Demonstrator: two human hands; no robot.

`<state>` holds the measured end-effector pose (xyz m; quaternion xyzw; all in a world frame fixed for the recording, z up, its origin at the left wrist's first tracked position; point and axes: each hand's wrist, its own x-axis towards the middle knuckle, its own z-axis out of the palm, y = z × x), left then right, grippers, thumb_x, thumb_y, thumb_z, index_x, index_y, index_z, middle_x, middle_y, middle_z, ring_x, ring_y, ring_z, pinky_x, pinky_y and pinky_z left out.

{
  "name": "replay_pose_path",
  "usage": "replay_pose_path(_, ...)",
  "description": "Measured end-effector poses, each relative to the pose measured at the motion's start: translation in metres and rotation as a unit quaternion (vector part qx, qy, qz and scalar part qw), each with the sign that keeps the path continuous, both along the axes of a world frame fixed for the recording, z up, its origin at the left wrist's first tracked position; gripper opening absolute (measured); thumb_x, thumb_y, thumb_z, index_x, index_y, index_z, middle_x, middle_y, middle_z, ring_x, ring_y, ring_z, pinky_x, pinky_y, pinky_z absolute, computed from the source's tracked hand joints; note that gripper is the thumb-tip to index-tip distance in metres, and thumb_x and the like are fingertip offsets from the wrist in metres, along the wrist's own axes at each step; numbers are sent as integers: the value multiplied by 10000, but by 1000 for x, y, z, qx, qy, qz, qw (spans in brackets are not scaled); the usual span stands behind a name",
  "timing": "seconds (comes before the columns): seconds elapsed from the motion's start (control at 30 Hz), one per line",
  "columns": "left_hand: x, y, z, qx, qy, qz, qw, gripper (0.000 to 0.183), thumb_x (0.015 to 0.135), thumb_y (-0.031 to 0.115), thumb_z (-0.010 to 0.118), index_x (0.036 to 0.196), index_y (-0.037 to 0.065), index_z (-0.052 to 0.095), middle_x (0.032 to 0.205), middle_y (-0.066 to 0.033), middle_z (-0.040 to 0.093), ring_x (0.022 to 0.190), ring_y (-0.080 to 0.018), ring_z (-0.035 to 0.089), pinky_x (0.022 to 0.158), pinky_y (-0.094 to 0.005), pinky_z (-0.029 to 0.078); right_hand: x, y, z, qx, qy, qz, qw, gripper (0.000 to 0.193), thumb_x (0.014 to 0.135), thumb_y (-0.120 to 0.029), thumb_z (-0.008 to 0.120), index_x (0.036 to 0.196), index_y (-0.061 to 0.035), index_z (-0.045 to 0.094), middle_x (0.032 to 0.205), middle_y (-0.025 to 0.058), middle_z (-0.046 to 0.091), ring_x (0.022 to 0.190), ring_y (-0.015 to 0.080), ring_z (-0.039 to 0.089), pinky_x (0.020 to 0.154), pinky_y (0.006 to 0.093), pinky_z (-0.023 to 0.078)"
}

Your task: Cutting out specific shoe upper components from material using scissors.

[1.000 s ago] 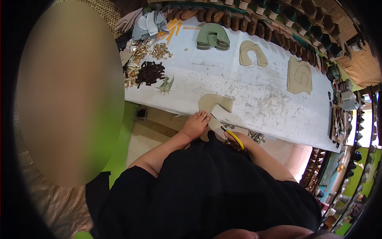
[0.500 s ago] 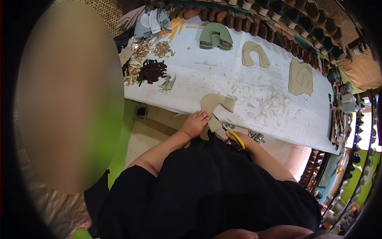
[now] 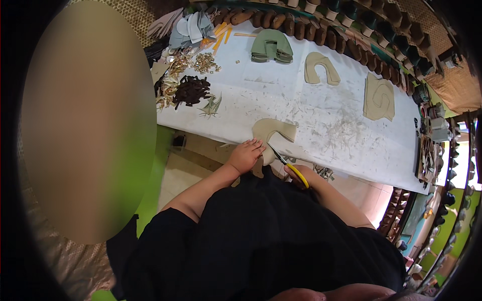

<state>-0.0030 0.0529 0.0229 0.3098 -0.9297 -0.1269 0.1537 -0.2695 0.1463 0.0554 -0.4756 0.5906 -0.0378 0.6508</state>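
At the near edge of the white bench [image 3: 321, 125], the left hand [image 3: 244, 156] lies with fingers curled over the near part of a tan U-shaped cut piece [image 3: 273, 133], pinning and gripping it where it overhangs the bench edge. The right hand [image 3: 299, 176] is closed around the yellow handles of a pair of scissors [image 3: 287, 166], whose dark blades point up and left toward the tan piece and meet it just beside the left hand's fingertips; how far the blades are parted cannot be told. Farther across the bench lie two more tan cut pieces, one U-shaped [image 3: 321, 68] at the middle far side and a larger one [image 3: 379, 98] to its right, well apart from the hands. A stack of green shaped pieces [image 3: 271, 46] sits at the far side, with grey pieces [image 3: 193, 29] to its left. On the left part of the bench are a heap of dark brown strips [image 3: 190, 91] and a scatter of small pale and brassy bits [image 3: 206, 63]. Fine offcuts [image 3: 346, 131] litter the surface right of the tan piece.
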Motion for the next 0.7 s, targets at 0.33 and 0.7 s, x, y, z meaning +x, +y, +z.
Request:
replay_pose_path(0.33,-5,6,-1,-6,-2,0,1000,375,853,137,617,1227,117,624,1248,-101,638,1167,-318,599,989,-419,468,4,4,-30,-37,34,24,998,773,922,-731,334,892,-13,618,724,139,610,689,257,599,651,358,468)
replay_pose_path(0.7,-1,8,-4,-17,-11,2,1000,391,864,153,608,1254,119,604,1261,-111,624,1165,-330,597,993,-424,463,6,1,-28,-88,87,45,991,715,948,-680,362,939,-11,615,871,199,655,830,343,620,755,414,477)
